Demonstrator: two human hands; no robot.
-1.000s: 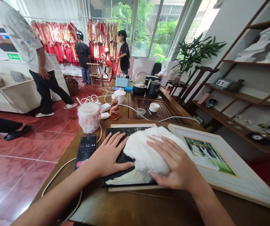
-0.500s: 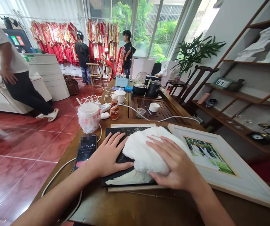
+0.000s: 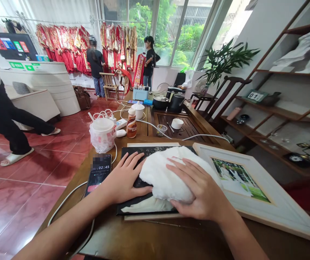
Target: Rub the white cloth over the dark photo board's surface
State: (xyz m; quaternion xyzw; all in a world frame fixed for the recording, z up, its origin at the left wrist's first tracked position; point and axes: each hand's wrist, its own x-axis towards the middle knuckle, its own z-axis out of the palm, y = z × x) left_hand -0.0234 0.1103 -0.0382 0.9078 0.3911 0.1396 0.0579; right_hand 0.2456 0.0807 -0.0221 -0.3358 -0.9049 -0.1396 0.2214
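Note:
My right hand (image 3: 198, 186) grips a bunched, fluffy white cloth (image 3: 171, 173), fingers spread across its top and thumb at its near side. The cloth lies on a dark print (image 3: 135, 182) with a pale figure or fabric shape along its near edge; most of that picture is hidden. My left hand (image 3: 125, 177) rests flat on the print's left part, its fingers apart and its thumb pointing at the cloth. Under the print, pale strips of a frame or board (image 3: 152, 217) stick out at the near and far sides.
A white-framed wedding photo (image 3: 241, 177) lies at the right. To the left are a phone (image 3: 99, 173) with a cable and a plastic-wrapped tub (image 3: 102, 133). Behind stand a Nescafé bottle (image 3: 131, 124), a lidded white cup (image 3: 138, 109) and a tea tray (image 3: 162, 119). Several people are farther off.
The cloth and my right hand have shifted very slightly left. My left hand stays in place. A person at the far left has stepped toward the left edge.

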